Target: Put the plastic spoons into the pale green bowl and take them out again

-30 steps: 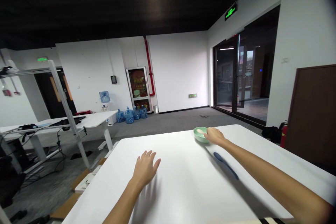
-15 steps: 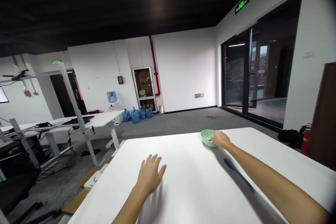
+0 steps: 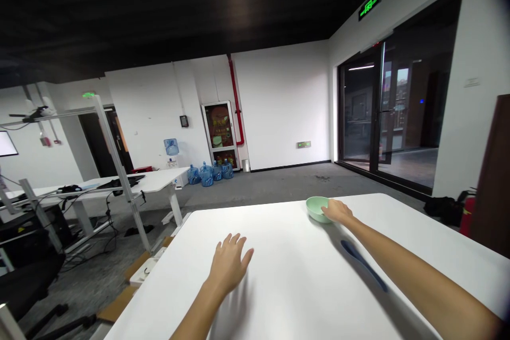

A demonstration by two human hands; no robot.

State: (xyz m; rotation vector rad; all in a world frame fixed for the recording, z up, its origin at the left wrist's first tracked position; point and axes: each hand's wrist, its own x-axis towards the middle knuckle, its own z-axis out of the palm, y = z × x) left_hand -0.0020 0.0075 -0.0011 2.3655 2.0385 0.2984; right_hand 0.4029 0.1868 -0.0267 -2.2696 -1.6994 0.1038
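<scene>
Standing a little back from the white table [image 3: 274,281], I watched two bare hands at work over it, and I read the tabletop as a dial with twelve at its far edge. The green bowl [image 3: 315,203] sat upright at one o'clock, close to that edge. The right hand [image 3: 338,211] reached out to it, its fingers bent over the bowl's rim at about three o'clock and dipping inside. From so far off, I could not tell whether they pinched the wall, gripped something within, or merely rested there. The left hand [image 3: 228,264] was at nine o'clock, palm down, fingers loosely spread and grasping nothing, well apart from the bowl.

At three o'clock lay a blue utensil [image 3: 363,265], its broad end aimed toward ten, just beside the right forearm [image 3: 410,265].

Good handling at that rim, I judged, called for a light touch and a level wrist: a push from one side only could tip or slide so round a bowl, and the far edge left little room for a slip. The forearm needed some height too, or it might brush the blue utensil askew. The left hand, idle, was best placed clear of the reach.
</scene>
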